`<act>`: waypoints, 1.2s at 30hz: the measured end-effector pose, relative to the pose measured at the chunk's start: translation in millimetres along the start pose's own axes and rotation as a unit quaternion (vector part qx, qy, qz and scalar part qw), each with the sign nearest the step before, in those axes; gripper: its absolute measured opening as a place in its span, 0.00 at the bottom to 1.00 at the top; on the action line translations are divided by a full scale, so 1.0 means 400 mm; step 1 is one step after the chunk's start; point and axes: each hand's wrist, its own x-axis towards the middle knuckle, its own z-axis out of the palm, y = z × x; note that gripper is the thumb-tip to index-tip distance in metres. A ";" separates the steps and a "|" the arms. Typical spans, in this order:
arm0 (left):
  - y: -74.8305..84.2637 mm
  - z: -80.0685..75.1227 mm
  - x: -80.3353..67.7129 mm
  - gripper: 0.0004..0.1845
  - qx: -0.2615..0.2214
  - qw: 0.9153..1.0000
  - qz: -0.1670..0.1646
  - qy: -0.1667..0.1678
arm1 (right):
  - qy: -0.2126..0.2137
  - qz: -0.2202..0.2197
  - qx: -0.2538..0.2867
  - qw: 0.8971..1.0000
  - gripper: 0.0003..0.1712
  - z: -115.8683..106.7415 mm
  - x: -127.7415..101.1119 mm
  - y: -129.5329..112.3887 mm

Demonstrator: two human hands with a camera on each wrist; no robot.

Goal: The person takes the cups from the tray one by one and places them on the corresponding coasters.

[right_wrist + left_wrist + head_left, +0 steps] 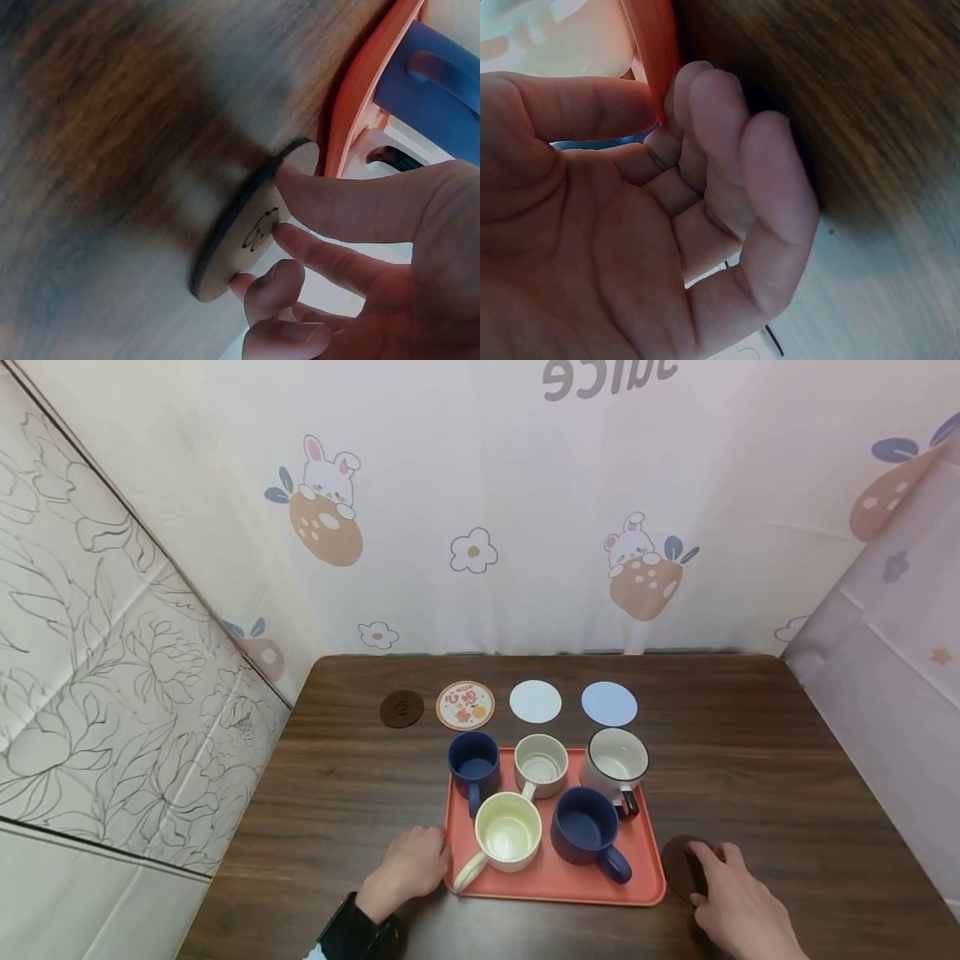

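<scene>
My left hand (420, 860) grips the left rim of the coral-red tray (540, 889); its thumb presses the rim and the fingers are curled, as the left wrist view shows. My right hand (738, 897) is on a round brown coaster (255, 232) just right of the tray, thumb and fingertips at its face and edge. A small dark drawing marks this coaster. On the tray stand a pale yellow mug (508, 833), a dark blue mug (581, 827), another dark blue mug (474, 764), a cream mug (541, 767) and a white mug (615, 760) with black rim and handle.
Behind the tray lie a dark brown coaster (401, 709), a printed coaster (465, 705), a white coaster (536, 702) and a pale blue coaster (609, 704) in a row. A printed curtain (480, 485) hangs along the back edge of the wooden table (322, 793).
</scene>
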 end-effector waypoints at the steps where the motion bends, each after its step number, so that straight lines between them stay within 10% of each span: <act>1: 0.000 -0.001 0.000 0.12 -0.001 1.000 0.000 0.000 | 0.002 -0.001 -0.001 1.000 0.37 0.000 0.001 -0.001; 24: -0.007 0.006 0.003 0.11 -0.020 1.000 -0.008 -0.010 | 0.043 -0.001 0.011 0.999 0.35 -0.005 0.019 -0.001; 36: -0.007 0.004 0.002 0.11 -0.016 1.000 -0.004 -0.004 | -0.003 0.030 0.015 0.999 0.29 -0.004 -0.023 -0.022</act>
